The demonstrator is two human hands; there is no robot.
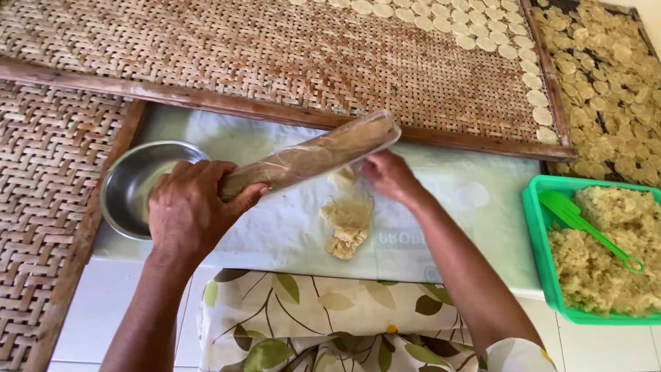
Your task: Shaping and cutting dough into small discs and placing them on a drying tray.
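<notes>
Leaf-patterned cloth (330, 320) fills the bottom centre of the frame, running out of view at the lower edge, and both forearms rise from there with their elbows cut off. Just above it lies a pale plastic sheet (289, 234) spread flat; its faint print is too blurred to make out.

At centre left, the left hand (189, 210) is closed around the lower end of a wooden rolling pin (310, 157) wrapped in clear plastic film, fingers curled over the top and thumb underneath. That end of the pin is hidden inside the fist. The pin slants up to the right, its far end lifted above the sheet near the wooden frame of the big woven tray (275, 55).

Right of centre, the right hand (389, 176) rests fingers-down on the sheet, just under the raised end of the pin. Its fingertips are hidden, so whether they pinch anything cannot be told. A crumbly lump of beige dough (348, 220) lies on the sheet just below and left of that hand, between the two hands and beneath the pin, apart from the left fist.

Behind the left hand sits a steel bowl (127, 186), partly covered by it. At the right edge a green tub (540, 234) of the same crumbly mash, cut off by the frame, holds a green fork (585, 224).
</notes>
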